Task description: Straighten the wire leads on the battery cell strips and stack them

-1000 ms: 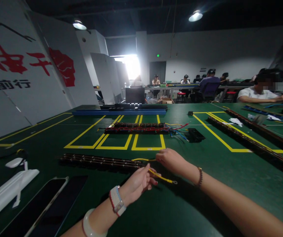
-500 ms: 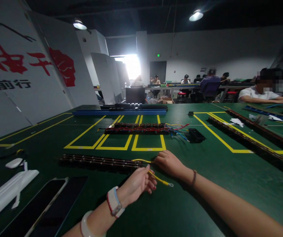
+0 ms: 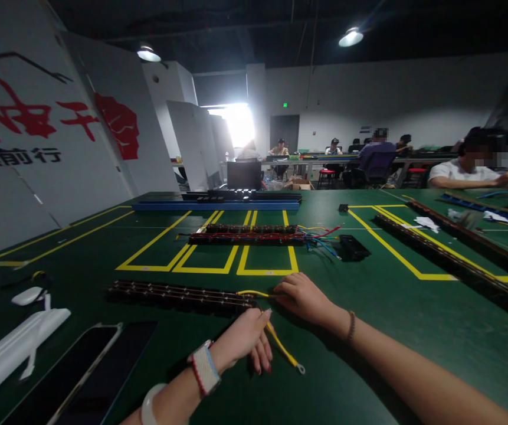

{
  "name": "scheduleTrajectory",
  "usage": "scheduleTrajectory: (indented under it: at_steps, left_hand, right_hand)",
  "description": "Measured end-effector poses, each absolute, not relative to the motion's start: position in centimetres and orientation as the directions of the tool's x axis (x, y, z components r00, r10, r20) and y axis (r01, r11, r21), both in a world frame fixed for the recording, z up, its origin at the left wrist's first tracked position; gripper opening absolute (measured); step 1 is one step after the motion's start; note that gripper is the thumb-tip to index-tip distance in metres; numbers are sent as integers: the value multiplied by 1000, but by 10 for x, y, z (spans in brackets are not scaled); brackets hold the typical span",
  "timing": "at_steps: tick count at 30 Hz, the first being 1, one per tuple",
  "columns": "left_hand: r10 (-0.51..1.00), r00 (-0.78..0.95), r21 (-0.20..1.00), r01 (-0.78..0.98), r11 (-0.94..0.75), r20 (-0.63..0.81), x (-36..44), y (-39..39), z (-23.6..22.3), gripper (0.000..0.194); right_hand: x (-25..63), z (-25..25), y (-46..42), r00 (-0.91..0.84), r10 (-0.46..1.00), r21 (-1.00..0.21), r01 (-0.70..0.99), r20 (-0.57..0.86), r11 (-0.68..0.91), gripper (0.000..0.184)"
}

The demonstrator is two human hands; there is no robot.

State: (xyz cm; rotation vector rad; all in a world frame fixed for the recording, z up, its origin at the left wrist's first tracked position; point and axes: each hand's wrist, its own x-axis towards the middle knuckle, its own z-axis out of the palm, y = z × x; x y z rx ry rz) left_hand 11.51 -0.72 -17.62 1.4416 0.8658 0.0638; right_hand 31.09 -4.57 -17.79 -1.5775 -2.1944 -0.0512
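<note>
A dark busbar-like strip (image 3: 178, 293) with thin metal rods along it lies across the near part of the table. From its right end come two yellow wires. One yellow wire (image 3: 254, 292) runs into my right hand (image 3: 304, 300), whose fingers are closed around its far end and hide it. The other yellow wire (image 3: 281, 341) is pinched between thumb and forefinger of my left hand (image 3: 247, 335); the remaining fingers hang loosely below. That wire slants down to the right and ends in a metal ring terminal (image 3: 300, 369).
Farther back lies a dark strip with red and blue wires (image 3: 247, 236), beside a black box (image 3: 353, 247). Blue rails (image 3: 216, 206) stand beyond. A white curved piece (image 3: 19, 354) and a flat dark panel (image 3: 107, 372) are at left. Long strips (image 3: 439, 260) and a co-worker (image 3: 468, 168) are at right.
My left hand has turned over and dipped, swinging the ring-ended wire downward and slightly left. My right hand stays nearly in place on its wire.
</note>
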Motion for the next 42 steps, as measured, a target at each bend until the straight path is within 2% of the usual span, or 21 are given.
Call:
scheduleTrajectory:
  at_steps: [3,5,7,10,14,17,21,24,26,28,31,33,35,39,42]
  left_hand:
    - [512,693,856,474,208,-508,115,-7,-173,42]
    - [518,682,851,478,218,-516,115,-7,-171,47]
    - [521,688,858,466,216,-505,115,-7,-173,51]
    - [511,717,877,435,204,-474,115,-7,-177,54]
    - [497,739,888,421,186,-454,114,-7,-176,50]
    - [509,729,886,422,194,-458,115,-9,-169,44]
    - [479,742,882,374,287,-470,117,-10,-164,39]
    - [430,765,863,320,392,-479,118,-8,-167,37]
    - [391,788,845,285,452,-475,118,-6,-172,36]
    - [348,810,816,254,519,-473,117,-4,-176,40]
    - [310,834,770,196,608,-457,118,-5,-177,49]
    - [318,844,756,147,638,-432,119,-7,-175,49]
    - [362,837,754,88,651,-410,120,-9,-173,45]
    - [445,784,746,34,665,-432,122,-9,-173,40]
    - [462,759,744,44,667,-459,123,-7,-176,36]
  right_hand:
    - [300,-163,-55,-228,927,-366,869,298,332,50]
    - [294,-159,-60,-279,933,-384,855,228,349,69]
    - [292,-161,-62,-307,934,-363,862,180,353,78]
    - [298,-168,-57,-233,958,-361,890,167,279,69]
    - [313,-174,-45,-140,980,-413,891,143,187,45]
    - [320,-174,-39,-154,986,-522,837,65,165,38]
    - [321,-174,-37,-293,955,-708,683,-40,180,33]
    - [320,-175,-37,-297,953,-785,603,-54,143,33]
    - [317,-173,-38,-261,964,-790,602,-58,115,28]
    - [310,-168,-42,-214,977,-703,695,-1,152,20]
    - [296,-157,-50,-177,972,-379,898,156,224,12]
    - [285,-150,-56,-225,953,-167,951,205,261,10]
    - [275,-148,-60,-298,934,-12,952,196,307,8]
    - [261,-152,-65,-406,902,206,905,147,373,18]
    - [258,-154,-67,-424,892,275,886,155,373,21]
